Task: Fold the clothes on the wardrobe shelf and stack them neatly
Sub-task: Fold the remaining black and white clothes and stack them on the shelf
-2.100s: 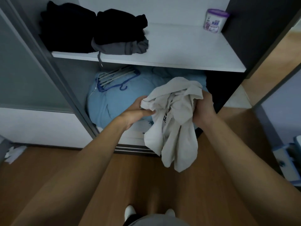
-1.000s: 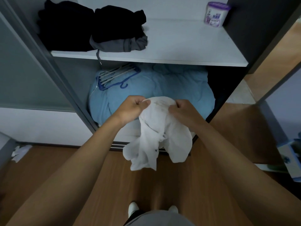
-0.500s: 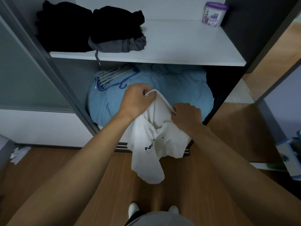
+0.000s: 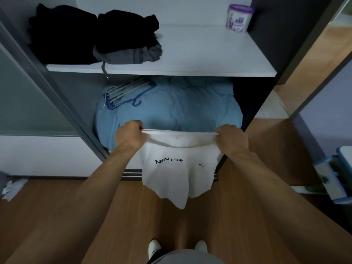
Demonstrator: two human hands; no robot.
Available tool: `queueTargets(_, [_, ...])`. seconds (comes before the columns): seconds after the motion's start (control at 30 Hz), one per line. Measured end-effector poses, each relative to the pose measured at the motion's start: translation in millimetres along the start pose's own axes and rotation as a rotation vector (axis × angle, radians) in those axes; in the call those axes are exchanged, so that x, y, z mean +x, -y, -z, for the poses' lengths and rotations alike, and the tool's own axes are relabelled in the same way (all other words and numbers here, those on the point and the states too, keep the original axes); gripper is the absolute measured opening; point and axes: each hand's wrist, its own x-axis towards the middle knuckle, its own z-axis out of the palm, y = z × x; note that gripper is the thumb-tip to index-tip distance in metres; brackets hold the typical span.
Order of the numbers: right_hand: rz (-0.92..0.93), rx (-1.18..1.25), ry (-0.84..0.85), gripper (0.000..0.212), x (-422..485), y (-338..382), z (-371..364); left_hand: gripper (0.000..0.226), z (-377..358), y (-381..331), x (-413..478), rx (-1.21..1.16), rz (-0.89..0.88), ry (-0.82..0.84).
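While the white T-shirt (image 4: pixel 177 176) hangs in the air before the lower compartment, below the front edge of the shelf (image 4: pixel 200 60), the step in hand appears to be the spreading-out that precedes a fold. The left hand (image 4: pixel 131 137) and the right hand (image 4: pixel 233 141) each have their fingers curled tight round one end of the shirt's upper edge, pinching the cloth and drawing it into a taut, straight band. The rest drops in loose, uneven lobes toward the wooden floor (image 4: pixel 57 216).

The cloth looks thin, soft and limp, a matt knit, with a small dark print reading "NEVER" on the side facing the person. Whether the held edge is hem or shoulders cannot be told.

The next move probably calls for a flat surface. The bare right half of the shelf offers one, where the shirt could be laid smooth before its sides are turned in.

At the shelf's left end sit two bulky black bundles (image 4: pixel 62 35). The right one lies on a grey garment (image 4: pixel 129 54) with a ribbed band, whose cord dangles over the front edge. A squat round tub (image 4: pixel 239 18) with a purple lid stands at the back right corner. Beneath the shelf, a puffy blue quilt (image 4: pixel 181 103) carries a bunch of thin hangers (image 4: pixel 125 92).
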Motion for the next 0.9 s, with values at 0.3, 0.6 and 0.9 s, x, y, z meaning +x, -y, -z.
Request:
queueTargets(0.3, [0.031,0.776,0.027,0.055,-6.2,-8.2,-8.0,0.026,-5.7,3.1,0.1,-0.086,-0.027,0.027])
queueTargets(0.6, [-0.121,0.889,-0.043,0.049,-2.0,-14.2,-13.9,0.016,-2.6,13.0,5.8,-0.184,0.160,0.224])
queueTargets(0.9, [-0.002,1.071,0.263,0.037,-3.3,-42.7,-6.1,0.017,-3.3,40.8,2.6,-0.396,0.053,0.532])
